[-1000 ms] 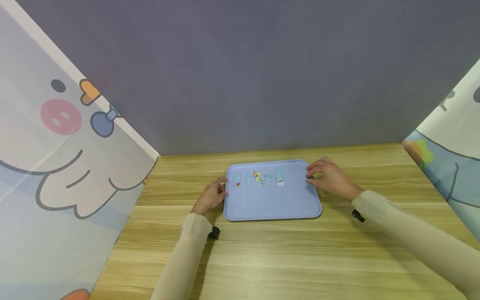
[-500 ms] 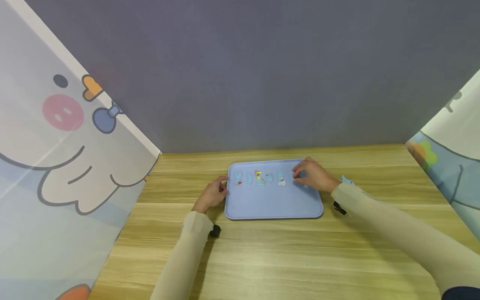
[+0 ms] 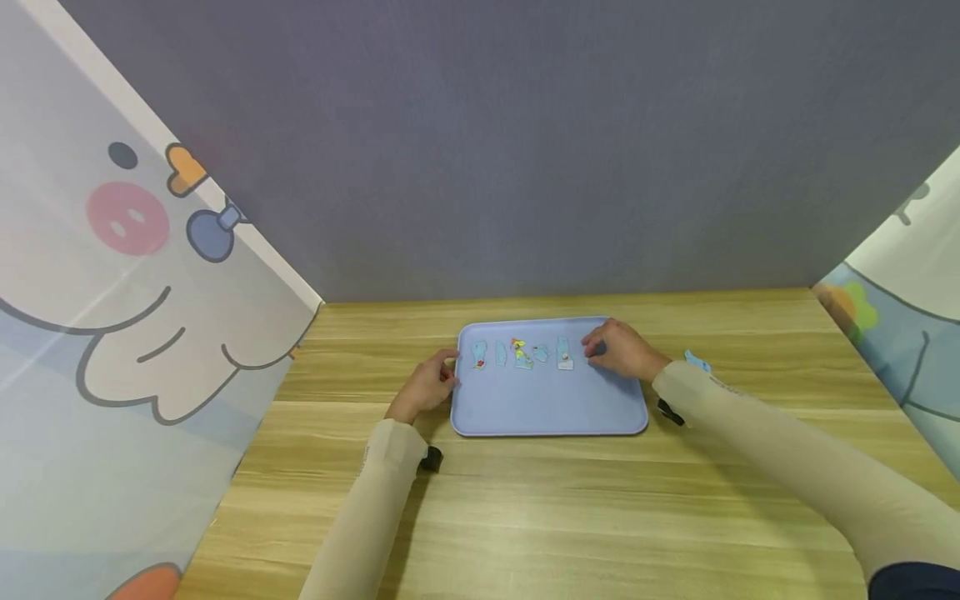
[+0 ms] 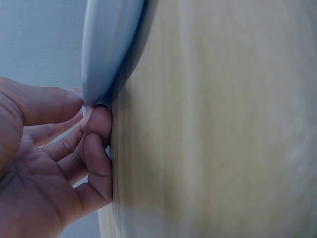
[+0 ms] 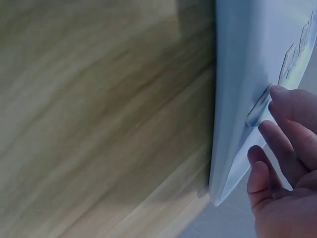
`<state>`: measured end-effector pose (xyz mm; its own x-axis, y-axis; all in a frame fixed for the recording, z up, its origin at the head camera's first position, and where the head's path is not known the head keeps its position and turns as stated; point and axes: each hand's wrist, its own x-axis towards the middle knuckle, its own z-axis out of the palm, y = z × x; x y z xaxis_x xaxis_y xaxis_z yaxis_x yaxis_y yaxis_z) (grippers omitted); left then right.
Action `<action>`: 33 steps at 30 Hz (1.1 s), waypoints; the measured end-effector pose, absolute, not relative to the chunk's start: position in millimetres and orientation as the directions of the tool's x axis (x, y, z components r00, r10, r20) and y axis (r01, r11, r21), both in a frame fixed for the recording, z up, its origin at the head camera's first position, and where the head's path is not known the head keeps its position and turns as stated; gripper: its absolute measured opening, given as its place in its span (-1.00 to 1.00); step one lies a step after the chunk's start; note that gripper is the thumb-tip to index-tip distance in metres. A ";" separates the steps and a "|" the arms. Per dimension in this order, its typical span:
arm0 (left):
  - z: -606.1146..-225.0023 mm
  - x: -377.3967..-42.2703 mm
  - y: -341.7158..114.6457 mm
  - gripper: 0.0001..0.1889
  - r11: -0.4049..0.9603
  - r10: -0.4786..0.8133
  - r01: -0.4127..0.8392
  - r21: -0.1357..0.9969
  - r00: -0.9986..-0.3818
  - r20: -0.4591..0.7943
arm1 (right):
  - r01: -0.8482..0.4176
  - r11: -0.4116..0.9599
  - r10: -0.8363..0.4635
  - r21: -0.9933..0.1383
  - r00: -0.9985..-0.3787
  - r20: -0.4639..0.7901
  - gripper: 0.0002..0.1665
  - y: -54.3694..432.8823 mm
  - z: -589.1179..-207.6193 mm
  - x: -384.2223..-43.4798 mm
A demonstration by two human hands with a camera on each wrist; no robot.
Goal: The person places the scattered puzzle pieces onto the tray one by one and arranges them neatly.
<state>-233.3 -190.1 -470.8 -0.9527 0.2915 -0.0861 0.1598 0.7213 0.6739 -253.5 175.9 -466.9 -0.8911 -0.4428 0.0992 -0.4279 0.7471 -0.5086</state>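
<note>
A light blue tray (image 3: 547, 408) lies on the wooden table. Along its far half, several flat, irregular puzzle pieces (image 3: 565, 354) in pale blue, some with yellow and red print, stand in a row. My left hand (image 3: 425, 386) pinches the tray's left rim (image 4: 101, 74), thumb above and curled fingers below. Over the tray's right part, my right hand (image 3: 624, 350) pinches a small flat puzzle piece (image 5: 258, 108) between thumb and fingers, just at the tray surface. In the head view the fingers mostly hide that piece.
Beyond the right sleeve, another light blue piece (image 3: 697, 361) lies on the table (image 3: 562, 517). A grey panel (image 3: 555, 150) rises behind the table. Cartoon-printed sheets (image 3: 150, 333) flank it on both sides.
My right hand has moved left from the tray's right rim to over its inside, right of the row. The blue piece beyond the sleeve has come into view. My left hand stays put.
</note>
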 end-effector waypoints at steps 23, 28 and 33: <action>-469.5 -233.0 -188.5 -0.51 0.737 0.275 0.151 0.659 -0.957 -0.088 | -0.407 0.753 -0.370 -0.517 -0.912 0.179 -0.84 240.4 -445.9 -231.9; -470.1 -232.5 -189.1 -0.52 0.738 0.274 0.154 0.657 -0.958 -0.084 | -0.425 0.753 -0.368 -0.502 -0.905 0.213 -0.85 254.1 -442.6 -223.1; -471.6 -232.7 -189.2 -0.52 0.734 0.275 0.154 0.662 -0.958 -0.082 | -0.407 0.755 -0.359 -0.514 -0.913 0.194 -0.81 265.3 -440.8 -215.9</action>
<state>-232.7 -189.2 -471.6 -0.9579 0.2751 -0.0816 0.1543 0.7337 0.6617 -215.9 265.3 -440.8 -0.9127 -0.3594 0.1945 -0.4069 0.7549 -0.5144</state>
